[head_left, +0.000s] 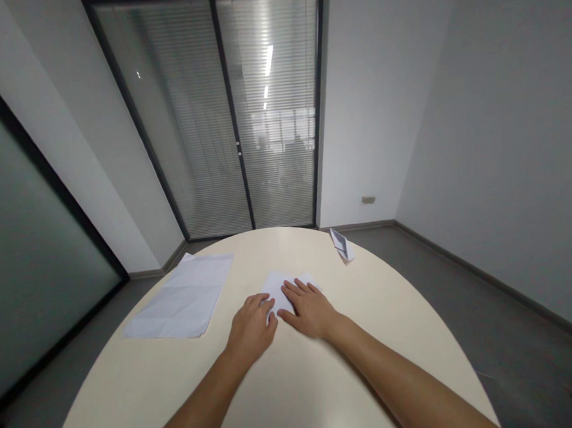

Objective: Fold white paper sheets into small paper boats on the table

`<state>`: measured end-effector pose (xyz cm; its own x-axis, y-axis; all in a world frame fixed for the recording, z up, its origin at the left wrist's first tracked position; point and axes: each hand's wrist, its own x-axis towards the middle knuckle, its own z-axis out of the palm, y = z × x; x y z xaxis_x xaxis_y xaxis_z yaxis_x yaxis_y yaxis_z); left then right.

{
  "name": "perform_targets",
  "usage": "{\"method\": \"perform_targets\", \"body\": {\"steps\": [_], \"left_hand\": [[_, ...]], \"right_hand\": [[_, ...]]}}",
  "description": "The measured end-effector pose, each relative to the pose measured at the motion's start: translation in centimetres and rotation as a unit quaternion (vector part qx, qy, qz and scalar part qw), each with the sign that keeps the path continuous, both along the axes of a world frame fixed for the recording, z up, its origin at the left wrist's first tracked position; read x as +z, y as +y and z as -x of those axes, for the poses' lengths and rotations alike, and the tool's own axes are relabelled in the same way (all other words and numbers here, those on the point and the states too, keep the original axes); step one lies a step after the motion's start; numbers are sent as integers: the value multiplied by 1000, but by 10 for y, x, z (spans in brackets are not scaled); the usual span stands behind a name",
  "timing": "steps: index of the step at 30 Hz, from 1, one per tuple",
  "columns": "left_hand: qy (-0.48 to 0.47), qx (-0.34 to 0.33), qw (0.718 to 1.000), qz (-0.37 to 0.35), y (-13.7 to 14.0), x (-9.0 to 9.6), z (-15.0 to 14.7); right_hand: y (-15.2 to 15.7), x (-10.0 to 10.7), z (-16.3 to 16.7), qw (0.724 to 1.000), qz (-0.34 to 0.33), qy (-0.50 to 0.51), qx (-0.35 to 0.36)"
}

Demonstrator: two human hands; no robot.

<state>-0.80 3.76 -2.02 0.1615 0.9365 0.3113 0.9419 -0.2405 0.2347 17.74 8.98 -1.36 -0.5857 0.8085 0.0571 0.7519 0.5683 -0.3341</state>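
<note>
A small white sheet of paper lies on the table in front of me, partly covered by both hands. My right hand rests flat on it with the fingers spread. At its left edge is my left hand, fingers slightly curved and apart, the fingertips touching the paper. Whether the sheet is folded underneath my hands I cannot tell.
A stack of larger white sheets with crease lines lies on the left of the round cream table. Near the far right edge stands a folded piece of paper. Beyond are glass panels with blinds.
</note>
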Motion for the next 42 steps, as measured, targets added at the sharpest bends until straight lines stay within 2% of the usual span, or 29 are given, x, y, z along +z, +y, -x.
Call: {"method": "perform_targets", "body": {"steps": [6, 14, 20, 26, 29, 31, 32, 34, 36, 40, 42], "left_hand": [[18, 43, 999, 4, -1, -1, 1], [116, 105, 988, 19, -14, 17, -12], [177, 137, 974, 31, -20, 23, -20], [191, 152, 969, 36, -19, 21, -20], [188, 170, 967, 6, -16, 14, -15], [159, 136, 977, -37, -14, 8, -10], [137, 91, 985, -50, -13, 5, -8], [95, -18, 994, -46, -11, 0, -5], [59, -73, 995, -19, -10, -3, -4], [21, -65, 998, 15, -8, -5, -2], [14, -65, 998, 15, -7, -5, 0]], "right_hand": [[7, -3, -2, 998, 10, -30, -51], [8, -6, -2, 996, 6, -42, -74], [8, -5, -4, 996, 2, -41, -80], [6, -5, -5, 996, -7, -40, -80], [6, -5, -4, 995, -13, -41, -89], [5, -5, -3, 994, -19, -41, -95], [5, -5, -2, 994, -20, -42, -97], [5, -5, -2, 994, -21, -43, -97], [4, -4, -2, 995, -20, -44, -92], [2, 0, -2, 994, -35, -43, -96], [0, 4, -2, 996, -58, -34, -64]]}}
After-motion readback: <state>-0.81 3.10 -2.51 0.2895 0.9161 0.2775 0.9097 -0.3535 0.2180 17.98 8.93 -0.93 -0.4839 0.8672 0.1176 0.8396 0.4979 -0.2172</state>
